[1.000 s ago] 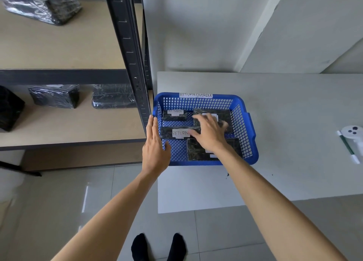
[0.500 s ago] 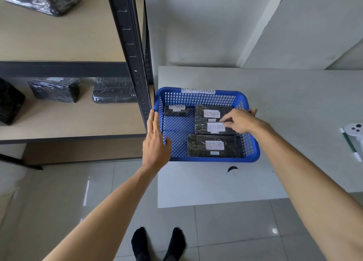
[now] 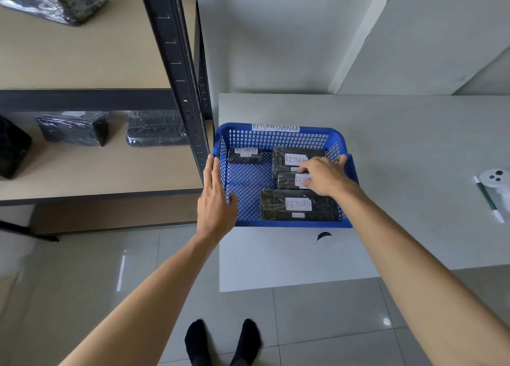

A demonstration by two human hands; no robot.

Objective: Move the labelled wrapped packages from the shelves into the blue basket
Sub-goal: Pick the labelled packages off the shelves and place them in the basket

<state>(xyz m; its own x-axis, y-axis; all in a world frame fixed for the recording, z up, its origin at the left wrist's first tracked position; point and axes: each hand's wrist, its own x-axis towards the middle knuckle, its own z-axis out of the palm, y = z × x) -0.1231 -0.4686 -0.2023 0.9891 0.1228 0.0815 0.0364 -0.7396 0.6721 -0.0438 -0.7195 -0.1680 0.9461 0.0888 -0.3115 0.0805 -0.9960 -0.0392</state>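
My left hand (image 3: 214, 200) lay flat and open against the mesh wall of the blue basket (image 3: 276, 139); my right hand (image 3: 324, 175) pinched the glossy, film-wrapped middle package (image 3: 288, 180) beneath it, inside.

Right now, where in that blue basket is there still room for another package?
In the blue basket, bare mesh floor lies left of centre, between the left wall and the three stacked-up RETURN packages. The right half is crowded, with the right hand there.

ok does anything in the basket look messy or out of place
Nothing stands out. Four wrapped packages lie flat, labels up, inside the blue basket; the right hand rests on one, the left hand steadies the basket's side.
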